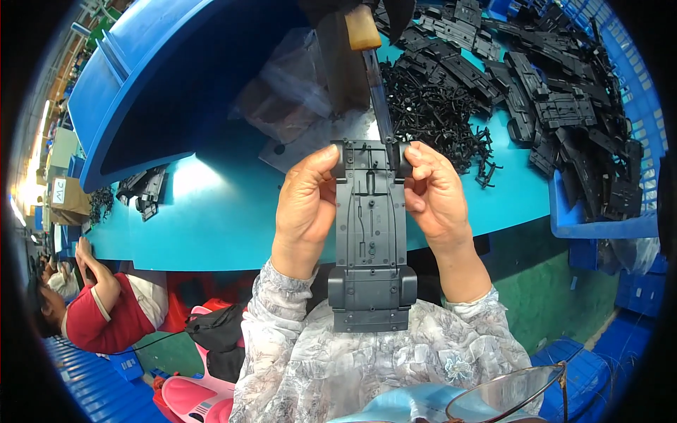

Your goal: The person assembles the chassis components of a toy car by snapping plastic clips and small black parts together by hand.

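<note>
Between the two hands lies a long black plastic plate (370, 240), face up, its far end level with the thumbs and its near end reaching toward the wearer. The left hand (305, 194) pinches the far left corner and the right hand (438, 194) the far right corner; the hands are apart, joined only by the plate. Because the near half is unsupported past the worktop (233, 225) edge, a loosened pinch would probably let it tip and fall toward the lap. Just beyond the right thumb, a slender rod (379, 95) beneath a yellow block (362, 29) meets the plate's far end in view; contact cannot be judged, but a sideways knock there could scuff the plate or twist it from the grip. Farther right, a heap of small black parts (437, 106) lies near enough for a careless sweep of the right hand to scatter pieces.
</note>
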A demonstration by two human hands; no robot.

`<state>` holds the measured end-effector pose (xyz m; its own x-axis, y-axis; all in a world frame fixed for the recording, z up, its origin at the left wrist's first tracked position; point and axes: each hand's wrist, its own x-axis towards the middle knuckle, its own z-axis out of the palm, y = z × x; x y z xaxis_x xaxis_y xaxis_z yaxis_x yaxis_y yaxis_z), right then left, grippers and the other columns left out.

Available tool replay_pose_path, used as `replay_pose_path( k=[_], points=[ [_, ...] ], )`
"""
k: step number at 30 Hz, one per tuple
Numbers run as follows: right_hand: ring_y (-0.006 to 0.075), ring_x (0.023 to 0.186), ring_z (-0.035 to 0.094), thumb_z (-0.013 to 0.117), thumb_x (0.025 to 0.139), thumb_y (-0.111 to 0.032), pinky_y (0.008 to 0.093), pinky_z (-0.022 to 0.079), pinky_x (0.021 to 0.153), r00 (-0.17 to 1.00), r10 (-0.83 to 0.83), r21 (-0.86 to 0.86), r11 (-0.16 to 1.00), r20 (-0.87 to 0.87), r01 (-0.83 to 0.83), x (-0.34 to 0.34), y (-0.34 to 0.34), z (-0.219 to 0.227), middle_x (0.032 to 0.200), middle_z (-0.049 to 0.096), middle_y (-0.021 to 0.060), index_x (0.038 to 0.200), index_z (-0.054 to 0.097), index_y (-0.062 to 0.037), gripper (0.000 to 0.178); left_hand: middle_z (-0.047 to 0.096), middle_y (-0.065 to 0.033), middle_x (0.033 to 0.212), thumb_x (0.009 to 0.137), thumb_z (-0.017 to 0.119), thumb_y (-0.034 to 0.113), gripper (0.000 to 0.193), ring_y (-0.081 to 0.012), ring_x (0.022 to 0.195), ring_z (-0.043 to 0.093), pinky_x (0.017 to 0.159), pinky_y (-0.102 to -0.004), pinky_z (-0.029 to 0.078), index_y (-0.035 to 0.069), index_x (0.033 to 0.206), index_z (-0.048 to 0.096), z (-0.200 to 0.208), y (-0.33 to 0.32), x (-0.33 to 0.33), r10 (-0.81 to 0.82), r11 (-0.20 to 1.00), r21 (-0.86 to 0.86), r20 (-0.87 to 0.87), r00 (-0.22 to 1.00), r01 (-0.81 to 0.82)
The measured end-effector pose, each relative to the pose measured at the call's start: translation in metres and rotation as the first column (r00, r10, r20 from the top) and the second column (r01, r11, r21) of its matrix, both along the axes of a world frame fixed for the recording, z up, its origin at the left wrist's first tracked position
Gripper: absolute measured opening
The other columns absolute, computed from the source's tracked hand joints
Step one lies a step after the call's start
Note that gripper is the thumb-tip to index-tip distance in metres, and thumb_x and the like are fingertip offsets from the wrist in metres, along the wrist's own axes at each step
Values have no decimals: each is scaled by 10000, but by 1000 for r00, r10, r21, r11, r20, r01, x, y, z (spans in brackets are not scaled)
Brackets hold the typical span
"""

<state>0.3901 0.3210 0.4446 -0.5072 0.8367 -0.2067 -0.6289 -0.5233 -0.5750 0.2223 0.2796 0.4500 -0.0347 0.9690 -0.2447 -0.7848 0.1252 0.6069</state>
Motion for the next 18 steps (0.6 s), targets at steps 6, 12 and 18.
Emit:
replay_pose_path(
  k=[6, 12, 18],
  points=[
    [36, 383, 356, 551, 833, -110, 162, 260, 348, 999, -24, -20, 999, 23, 25, -3, 1, 5, 652, 480, -59, 788, 498, -85, 73, 645, -89, 860, 847, 531, 152, 186, -149, 783, 609, 737, -275, 486, -12, 886, 608, -1, 3, -1, 6, 1000, 2, 39, 999, -6],
    [24, 387, 374, 556, 836, -116, 152, 252, 338, 999, -39, -20, 999, 6, 39, -4, 4, 7, 644, 499, -60, 793, 501, -88, 75, 645, -94, 863, 849, 527, 150, 189, -156, 775, 614, 733, -282, 492, -16, 892, 607, 6, 4, 0, -5, 1000, 3, 73, 997, 5],
    [19, 387, 386, 560, 838, -119, 148, 256, 334, 998, -67, -29, 997, 13, 67, -5, 3, 9, 618, 524, -51, 818, 518, -82, 60, 644, -100, 864, 848, 524, 138, 183, -164, 783, 618, 737, -287, 499, -22, 892, 603, 2, 6, 0, 3, 1000, 5, 101, 995, -3]
  ],
)
